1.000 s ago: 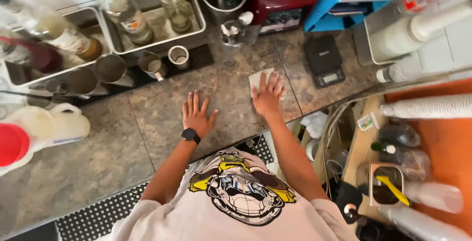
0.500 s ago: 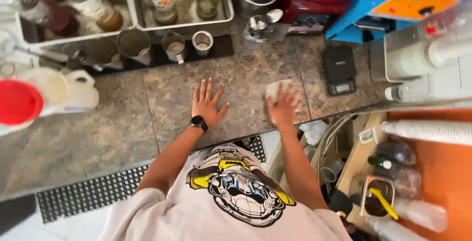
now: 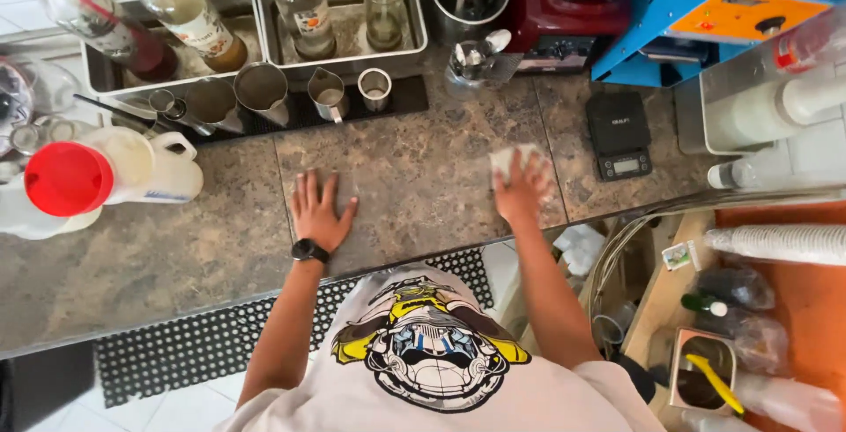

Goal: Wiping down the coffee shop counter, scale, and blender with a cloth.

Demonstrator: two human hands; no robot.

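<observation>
My left hand (image 3: 319, 211) lies flat, fingers spread, on the speckled stone counter (image 3: 414, 176); a black watch is on its wrist. My right hand (image 3: 523, 190) presses a white cloth (image 3: 508, 160) flat against the counter, a little left of a small black scale (image 3: 619, 135). The cloth shows only beyond my fingertips; the rest is under the hand.
Several metal jugs (image 3: 261, 91) and cups stand on a black mat at the back, with bottles in steel trays (image 3: 348, 22) behind. A white jug with a red lid (image 3: 97, 178) sits at left. A red blender base (image 3: 566, 9), blue machine (image 3: 696, 4), stacked cups (image 3: 775, 242) at right.
The view has shifted, so the counter sits lower and more to the right in frame. My right hand has stayed on the cloth; my left hand stays flat on the counter.
</observation>
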